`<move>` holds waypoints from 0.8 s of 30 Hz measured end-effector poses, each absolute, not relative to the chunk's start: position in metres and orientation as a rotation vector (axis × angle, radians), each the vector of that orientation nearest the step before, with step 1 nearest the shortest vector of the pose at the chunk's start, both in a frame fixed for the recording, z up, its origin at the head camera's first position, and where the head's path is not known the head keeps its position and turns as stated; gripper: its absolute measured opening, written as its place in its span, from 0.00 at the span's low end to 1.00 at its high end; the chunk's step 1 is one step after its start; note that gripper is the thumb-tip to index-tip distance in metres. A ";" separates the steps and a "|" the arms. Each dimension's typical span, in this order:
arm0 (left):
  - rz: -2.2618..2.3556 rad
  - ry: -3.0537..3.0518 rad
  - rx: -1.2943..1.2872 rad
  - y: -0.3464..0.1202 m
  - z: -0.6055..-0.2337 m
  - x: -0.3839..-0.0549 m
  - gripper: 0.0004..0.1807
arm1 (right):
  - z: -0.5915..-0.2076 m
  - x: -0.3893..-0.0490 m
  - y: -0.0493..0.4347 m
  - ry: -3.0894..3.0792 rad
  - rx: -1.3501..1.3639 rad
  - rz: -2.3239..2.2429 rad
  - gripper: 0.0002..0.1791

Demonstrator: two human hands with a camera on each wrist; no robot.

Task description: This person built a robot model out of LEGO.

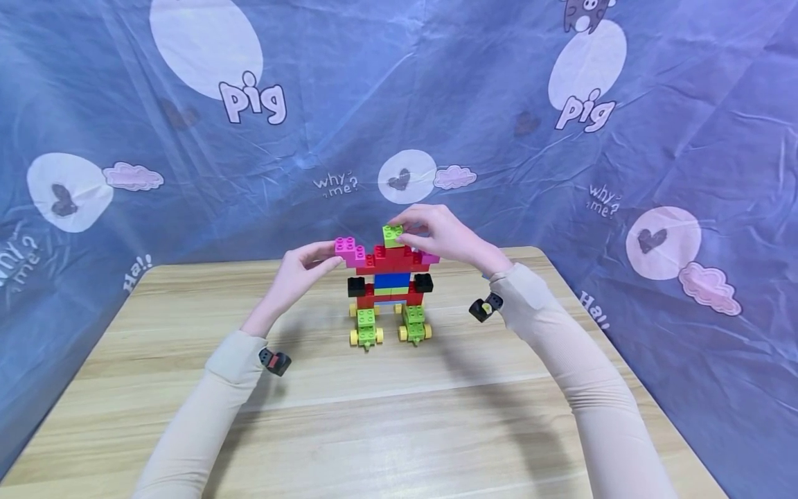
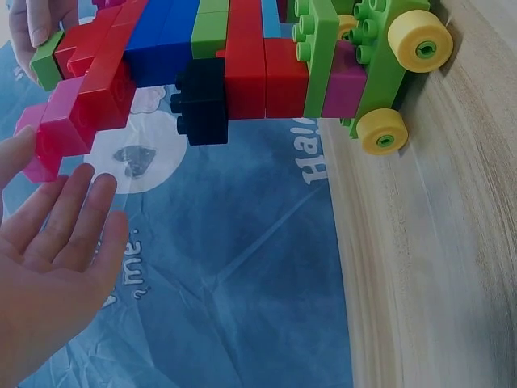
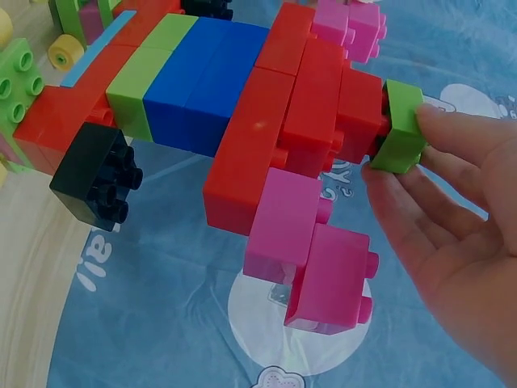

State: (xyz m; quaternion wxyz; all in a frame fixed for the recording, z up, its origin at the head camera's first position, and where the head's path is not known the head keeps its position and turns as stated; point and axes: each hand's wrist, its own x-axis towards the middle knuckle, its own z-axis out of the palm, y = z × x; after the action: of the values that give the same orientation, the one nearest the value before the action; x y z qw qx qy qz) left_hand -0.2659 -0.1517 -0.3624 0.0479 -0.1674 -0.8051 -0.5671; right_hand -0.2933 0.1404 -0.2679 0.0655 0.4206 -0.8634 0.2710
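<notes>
A figure built of toy building bricks stands upright on the table, with a red and blue body (image 1: 392, 281) and legs on green wheeled bases (image 1: 366, 328). My left hand (image 1: 303, 274) holds the outer pink brick (image 2: 39, 144) of the figure's stepped arm between thumb and fingers. At the top, my right hand (image 1: 439, 234) pinches a lime green brick (image 3: 400, 127) by its sides. That brick sits over the red brick (image 3: 360, 115), slightly tilted, with red studs showing between them. Another stepped pink arm (image 3: 329, 275) juts from the opposite side.
Black bricks (image 1: 356, 286) stick out at both sides of the body. The wooden table (image 1: 349, 430) ends just behind the figure, where a blue printed cloth (image 1: 299, 152) hangs. Small black cameras (image 1: 275, 362) hang from both wrists.
</notes>
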 end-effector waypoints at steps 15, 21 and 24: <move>-1.717 -2.466 -0.504 -0.152 -0.364 -0.267 0.25 | -0.269 -0.292 0.140 -2.644 1.203 0.843 0.18; -1.724 -2.460 -0.515 -0.152 -0.364 -0.268 0.25 | -0.267 -0.291 0.139 -2.678 1.183 0.830 0.18; -1.720 -2.465 -0.520 -0.153 -0.365 -0.269 0.25 | -0.265 -0.290 0.138 -2.696 1.167 0.817 0.18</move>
State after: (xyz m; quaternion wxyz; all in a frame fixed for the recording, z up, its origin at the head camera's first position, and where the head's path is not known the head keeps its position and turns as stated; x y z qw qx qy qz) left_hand -0.2692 -0.1526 -0.3648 0.0457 -0.1702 -0.8073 -0.5632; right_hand -0.2897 0.1377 -0.2646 0.0460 0.3823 -0.8832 0.2676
